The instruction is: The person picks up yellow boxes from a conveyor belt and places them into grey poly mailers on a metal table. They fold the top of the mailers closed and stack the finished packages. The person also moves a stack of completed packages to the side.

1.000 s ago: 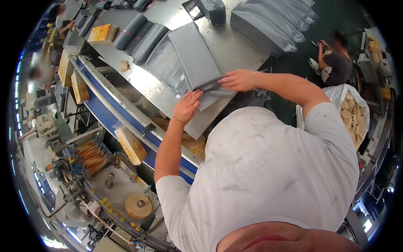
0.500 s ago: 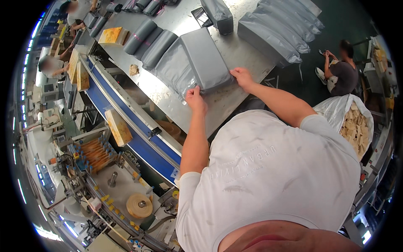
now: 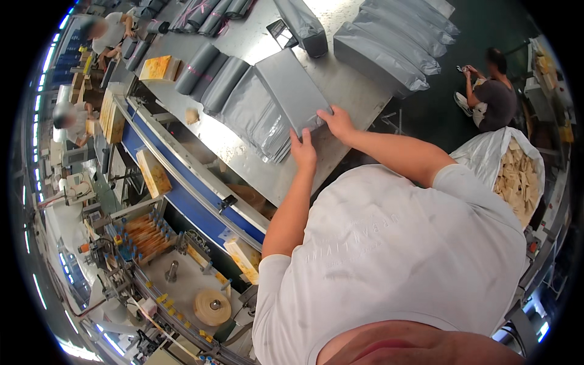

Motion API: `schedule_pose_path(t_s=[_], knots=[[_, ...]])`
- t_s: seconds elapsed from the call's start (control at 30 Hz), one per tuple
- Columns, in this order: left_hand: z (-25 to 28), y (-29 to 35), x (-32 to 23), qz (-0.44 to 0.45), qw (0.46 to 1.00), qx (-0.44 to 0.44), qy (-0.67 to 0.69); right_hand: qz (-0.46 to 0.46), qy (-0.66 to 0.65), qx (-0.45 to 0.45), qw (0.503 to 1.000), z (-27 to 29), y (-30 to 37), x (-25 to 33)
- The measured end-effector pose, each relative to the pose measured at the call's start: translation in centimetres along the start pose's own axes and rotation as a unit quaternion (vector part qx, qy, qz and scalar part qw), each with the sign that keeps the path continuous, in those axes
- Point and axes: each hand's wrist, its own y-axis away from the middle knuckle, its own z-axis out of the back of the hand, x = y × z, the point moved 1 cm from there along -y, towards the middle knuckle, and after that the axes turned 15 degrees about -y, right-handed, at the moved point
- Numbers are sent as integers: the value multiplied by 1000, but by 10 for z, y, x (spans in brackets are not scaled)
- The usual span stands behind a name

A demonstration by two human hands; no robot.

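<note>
A box-shaped package in a grey plastic bag lies on the metal table, its near end toward me. My right hand grips the near right corner, thumb on the top edge. My left hand holds the lower left of the same end, thumb and fingers against the plastic. The bag's loose mouth is no longer spread out at this end; the underside is hidden. Directly left of the package lies a stack of flat grey plastic bags, partly under it.
Rolled grey bags lie left of the stack; wrapped packages line the right. A standing grey package and a black device are farther back. A conveyor carries yellow-orange packs. One person sits right; others work far left.
Both hands have moved closer together at the package's near end, and its bag mouth is drawn in. The package has turned slightly and shifted. Packs on the conveyor have moved along.
</note>
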Motion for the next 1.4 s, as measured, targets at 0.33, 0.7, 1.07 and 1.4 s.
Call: schedule_pose_path(t_s=[0.33, 0.7, 1.07, 1.4], knots=[[7, 35, -28, -105, 949, 288, 71, 135, 33, 10, 990, 167, 23, 49], [19, 45, 24, -48, 960, 278, 0, 264, 408, 133, 864, 73, 60, 33], [79, 69, 68, 19, 990, 130, -47, 82, 348, -84, 930, 124, -88, 34], [93, 119, 104, 107, 992, -11, 61, 189, 595, -73, 777, 63, -202, 196]])
